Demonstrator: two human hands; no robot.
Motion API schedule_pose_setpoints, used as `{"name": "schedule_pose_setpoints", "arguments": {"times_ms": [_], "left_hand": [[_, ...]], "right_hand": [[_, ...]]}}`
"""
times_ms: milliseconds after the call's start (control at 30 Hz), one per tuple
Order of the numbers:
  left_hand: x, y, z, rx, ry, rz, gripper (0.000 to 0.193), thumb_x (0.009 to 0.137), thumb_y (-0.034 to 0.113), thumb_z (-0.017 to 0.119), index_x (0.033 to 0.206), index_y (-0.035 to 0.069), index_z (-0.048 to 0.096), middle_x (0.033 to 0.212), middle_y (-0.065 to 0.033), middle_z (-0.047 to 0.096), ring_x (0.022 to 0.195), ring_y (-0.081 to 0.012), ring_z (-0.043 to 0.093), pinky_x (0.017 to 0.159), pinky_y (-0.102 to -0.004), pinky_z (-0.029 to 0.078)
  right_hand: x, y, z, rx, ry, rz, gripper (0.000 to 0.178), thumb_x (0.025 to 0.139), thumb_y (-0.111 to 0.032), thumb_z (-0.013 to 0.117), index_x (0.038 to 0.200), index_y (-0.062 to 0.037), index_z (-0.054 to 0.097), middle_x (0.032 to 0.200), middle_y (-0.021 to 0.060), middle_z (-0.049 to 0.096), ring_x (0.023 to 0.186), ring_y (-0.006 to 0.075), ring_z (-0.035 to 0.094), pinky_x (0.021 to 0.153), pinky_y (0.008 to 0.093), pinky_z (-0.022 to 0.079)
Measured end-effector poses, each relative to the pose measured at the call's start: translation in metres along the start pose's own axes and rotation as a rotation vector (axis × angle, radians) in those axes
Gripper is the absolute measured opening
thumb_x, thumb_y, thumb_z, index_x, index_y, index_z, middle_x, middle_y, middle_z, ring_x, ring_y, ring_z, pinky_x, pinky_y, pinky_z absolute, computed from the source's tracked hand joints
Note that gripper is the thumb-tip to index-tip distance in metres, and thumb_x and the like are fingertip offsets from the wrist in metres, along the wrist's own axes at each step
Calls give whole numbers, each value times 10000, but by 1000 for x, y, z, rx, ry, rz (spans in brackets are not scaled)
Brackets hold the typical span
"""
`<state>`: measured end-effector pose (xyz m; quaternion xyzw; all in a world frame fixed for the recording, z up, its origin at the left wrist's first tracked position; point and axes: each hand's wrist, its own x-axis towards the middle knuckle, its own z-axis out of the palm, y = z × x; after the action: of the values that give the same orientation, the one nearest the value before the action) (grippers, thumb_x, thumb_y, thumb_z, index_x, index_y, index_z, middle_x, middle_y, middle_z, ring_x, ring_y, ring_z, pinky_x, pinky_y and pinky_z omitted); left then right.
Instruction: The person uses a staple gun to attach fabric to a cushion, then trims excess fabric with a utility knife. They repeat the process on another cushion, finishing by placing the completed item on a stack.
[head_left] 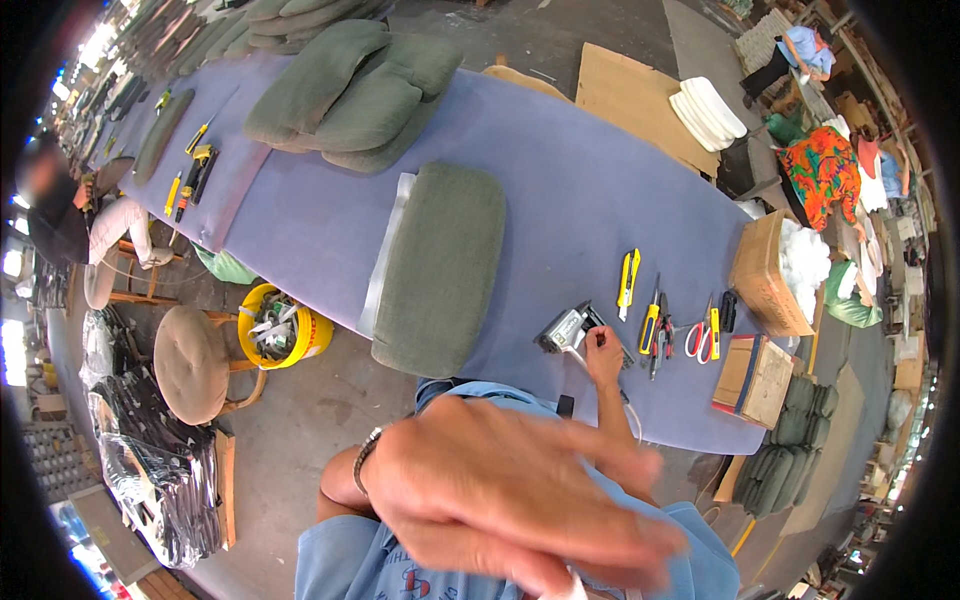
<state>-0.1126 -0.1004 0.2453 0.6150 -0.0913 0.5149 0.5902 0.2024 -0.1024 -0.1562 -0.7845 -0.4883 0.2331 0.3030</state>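
My left hand (500, 485), with a bracelet at the wrist, is raised close to the camera, large and blurred. Its fingers are stretched out, pointing right, and I see nothing held in them. Down at the table's near edge, my right hand (603, 355) has its fingers curled round the handle of a silver and black staple gun (568, 328), which lies on the tabletop with a hose attached. To the left of it, a dark green upholstered cushion (440, 270) lies flat, a pale strip (388, 260) showing along its left side.
Right of the staple gun lie a yellow utility knife (628, 283), a screwdriver (650, 325), pliers (662, 345) and red-handled scissors (697, 340). Boxes (765, 280) stand at the table's right end. Green cushions (350, 100) are piled farther back. A yellow bucket (315, 335) and a stool (190, 365) stand left.
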Motion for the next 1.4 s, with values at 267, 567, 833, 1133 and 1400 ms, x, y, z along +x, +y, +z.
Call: {"name": "schedule_pose_setpoints", "arguments": {"times_ms": [267,567,833,1133,1400], "left_hand": [[-219,-95,-92,1394,816,-918,581,931,229,741,1423,-14,551,1414,-220,602,1307,-366,584,1047,-419,504],[-383,-133,-55,-21,1865,-921,716,967,382,734,1512,39,422,1388,-125,575,1229,-286,606,1009,-473,479],[-309,-122,-49,-51,1556,-538,660,970,273,730,1512,60,421,1484,-82,531,1342,-272,527,1095,-496,450],[-224,-102,-72,310,1314,-489,609,878,71,770,1432,-14,532,1325,-114,659,1228,-236,612,1073,-370,461],[-192,-70,-99,853,896,-758,747,857,178,807,1493,-29,473,1320,-180,674,1235,-246,631,1063,-371,470]], "right_hand": [[-3,5,3,-4,26,-41,146,911,-267,692,939,-125,708,836,70,738,773,279,716,729,415,543],[-1,-8,3,-64,72,29,132,921,-258,675,933,-128,690,807,71,736,764,297,718,713,439,542],[-2,-2,1,-58,68,29,140,922,-259,678,936,-120,691,810,71,737,759,283,718,708,430,540],[-2,3,6,-12,77,8,134,914,-247,679,980,-137,716,868,71,756,802,291,727,737,433,550],[-3,6,8,133,98,-65,174,928,-174,684,1043,-49,720,830,64,732,708,156,682,656,309,530]]}}
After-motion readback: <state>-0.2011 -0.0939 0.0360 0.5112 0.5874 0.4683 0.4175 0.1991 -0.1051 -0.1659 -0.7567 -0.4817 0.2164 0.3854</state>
